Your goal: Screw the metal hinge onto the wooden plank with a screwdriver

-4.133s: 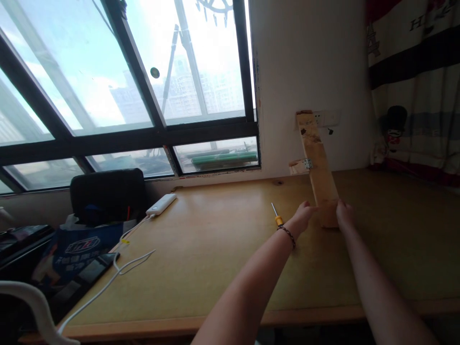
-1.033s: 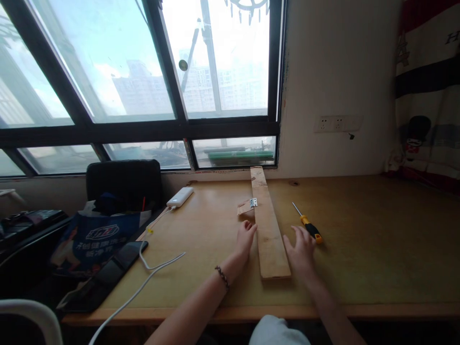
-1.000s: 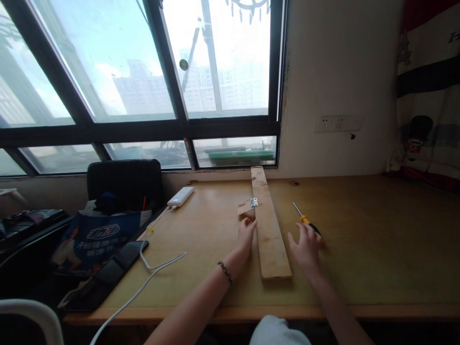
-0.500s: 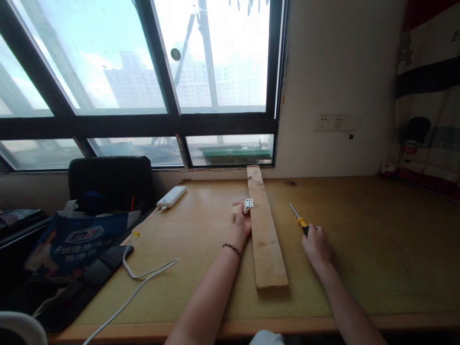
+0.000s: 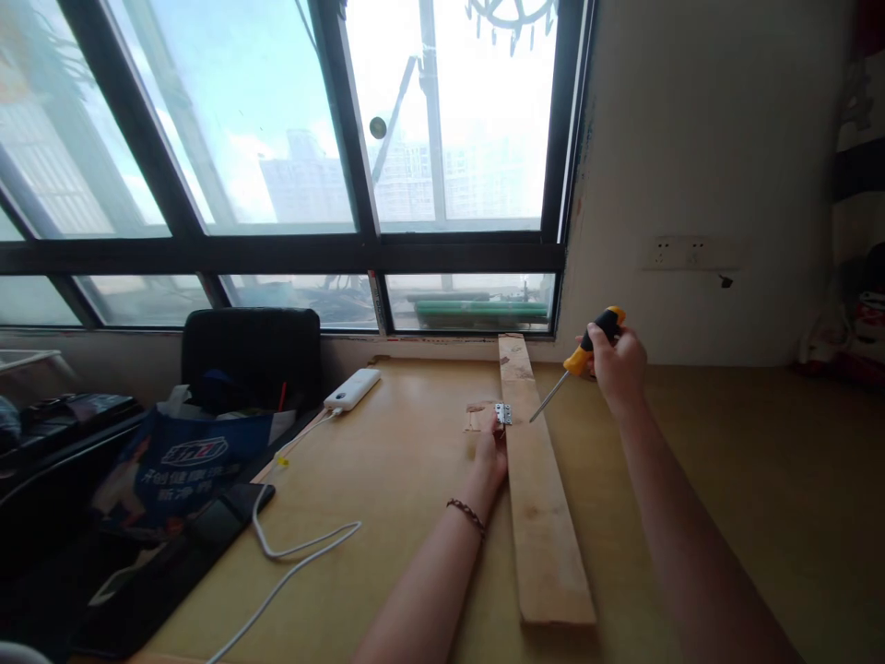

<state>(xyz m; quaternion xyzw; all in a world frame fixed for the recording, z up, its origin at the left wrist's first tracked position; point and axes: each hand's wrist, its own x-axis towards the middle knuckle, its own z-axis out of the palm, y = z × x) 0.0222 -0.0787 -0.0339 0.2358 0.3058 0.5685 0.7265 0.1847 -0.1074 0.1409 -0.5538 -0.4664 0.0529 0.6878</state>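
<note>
A long wooden board [image 5: 546, 516] lies lengthwise on the table, reaching toward the window. At its left edge sits a silver metal hinge [image 5: 503, 414], spanning from the board to a small piece of wood [image 5: 479, 417]. My left hand [image 5: 492, 454] is closed on the small wood piece beside the board, its thumb close to the hinge and its other fingers mostly hidden. In my right hand [image 5: 618, 360] is a yellow and black screwdriver [image 5: 575, 361], held raised over the board's right side. Its tip points down and left, a little right of the hinge.
A white power bank [image 5: 353, 390] with a white cable [image 5: 304, 553] lies on the table [image 5: 415, 498] at the left. Beyond the table's left edge are a black chair [image 5: 253, 355] and a blue bag [image 5: 183, 470]. The window and wall border the far side.
My right hand has lifted the screwdriver off the table and brought it left over the board, tip now pointing down. My left hand stays by the hinge. The whole view has shifted.
</note>
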